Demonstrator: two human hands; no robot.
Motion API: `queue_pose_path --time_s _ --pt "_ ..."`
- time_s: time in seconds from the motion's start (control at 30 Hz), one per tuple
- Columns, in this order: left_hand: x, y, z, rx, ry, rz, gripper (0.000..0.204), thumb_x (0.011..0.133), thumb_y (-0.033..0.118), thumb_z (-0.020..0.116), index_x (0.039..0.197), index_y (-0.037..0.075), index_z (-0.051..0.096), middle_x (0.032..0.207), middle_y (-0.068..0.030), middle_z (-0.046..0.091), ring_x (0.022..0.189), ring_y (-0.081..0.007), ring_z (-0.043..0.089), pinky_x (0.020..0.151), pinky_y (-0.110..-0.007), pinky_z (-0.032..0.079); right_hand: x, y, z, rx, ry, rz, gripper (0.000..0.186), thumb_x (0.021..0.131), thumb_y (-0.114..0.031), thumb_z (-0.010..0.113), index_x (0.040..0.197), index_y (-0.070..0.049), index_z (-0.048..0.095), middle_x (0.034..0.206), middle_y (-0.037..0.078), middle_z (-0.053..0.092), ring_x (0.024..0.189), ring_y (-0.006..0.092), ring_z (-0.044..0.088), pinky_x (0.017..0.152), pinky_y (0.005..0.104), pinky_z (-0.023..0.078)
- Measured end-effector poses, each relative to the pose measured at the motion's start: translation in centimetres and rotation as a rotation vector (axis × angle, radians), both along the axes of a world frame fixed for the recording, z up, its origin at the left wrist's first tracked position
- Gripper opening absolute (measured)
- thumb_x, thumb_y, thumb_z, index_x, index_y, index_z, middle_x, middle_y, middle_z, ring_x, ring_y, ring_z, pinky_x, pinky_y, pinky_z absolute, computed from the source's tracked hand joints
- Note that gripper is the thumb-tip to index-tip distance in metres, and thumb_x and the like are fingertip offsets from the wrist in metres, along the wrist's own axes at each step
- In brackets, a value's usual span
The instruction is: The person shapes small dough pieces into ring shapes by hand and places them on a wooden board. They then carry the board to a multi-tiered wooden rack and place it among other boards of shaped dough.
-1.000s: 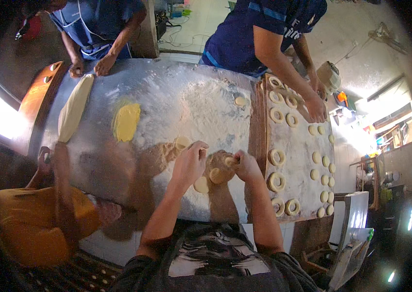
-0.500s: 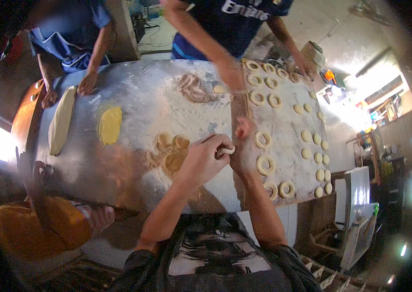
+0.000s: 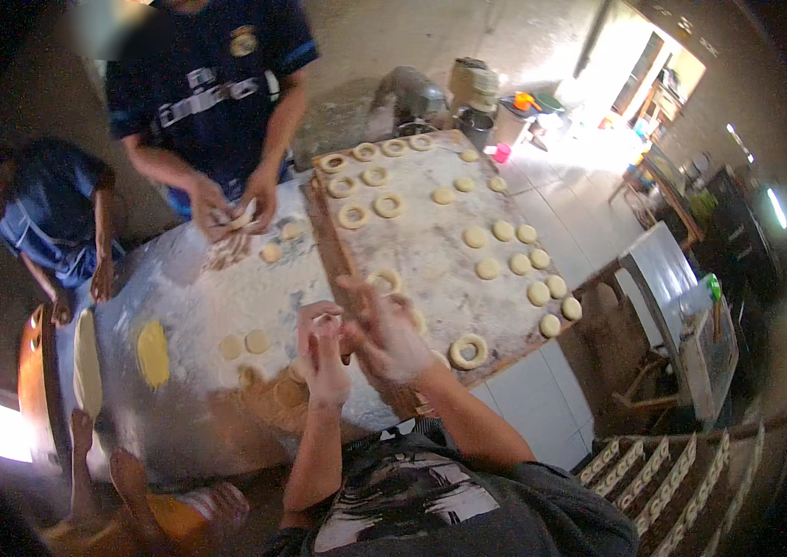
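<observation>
Over the inner edge of a floured wooden board, my two hands are raised side by side. My left hand is closed, with a bit of pale dough showing at its fingertips; the rest of the dough is hidden. Beside it my right hand, dusted with flour and smeared by motion, has its fingers stretched out. Partly behind the right hand is a dough ring on the board. Another dough ring lies near the board's close edge.
Several dough rounds sit on the board's right side. The metal table carries flour, a yellow slab and a long dough roll. Across it, a co-worker's hands hold dough. Two more people are at the left. A rack stands lower right.
The view has swung right, and the board appears turned. My right hand's fingers have stretched out. The co-worker opposite has drawn both hands together around dough.
</observation>
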State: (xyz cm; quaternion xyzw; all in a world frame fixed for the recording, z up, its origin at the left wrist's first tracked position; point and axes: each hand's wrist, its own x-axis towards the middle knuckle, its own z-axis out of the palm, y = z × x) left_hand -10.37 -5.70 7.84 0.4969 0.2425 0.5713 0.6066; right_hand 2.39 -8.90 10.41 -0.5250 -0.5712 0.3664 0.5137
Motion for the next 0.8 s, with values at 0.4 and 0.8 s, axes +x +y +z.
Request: queue_pose_path --time_s 0.4,0.8 --pt "9.6 -4.5 0.6 0.401 0.626 0.246 0.016 0.101 0.016 0.045 0.100 0.003 0.055 0.083 -0.0135 0.064 0.069 -0.0250 0.066 0.061 -0.036 0.052 9.4 -4.9 -0.5 -0.093 0.223 0.025 0.066 0.100 -0.046 0.046 0.149 -0.007 0.024 0.071 0.001 0.052 0.070 0.0149 0.055 0.063 0.0260 0.044" --pt "14.0 -4.4 2.3 0.208 0.599 0.125 0.023 0.103 0.026 0.046 0.111 0.008 0.058 0.072 -0.0162 0.064 0.060 -0.0309 0.064 0.057 -0.034 0.050 14.5 -3.3 -2.0 0.159 1.002 0.452 0.045 0.103 -0.034 0.040 0.141 -0.011 0.033 0.083 0.005 0.058 0.070 0.0122 0.054 0.064 0.0267 0.046"
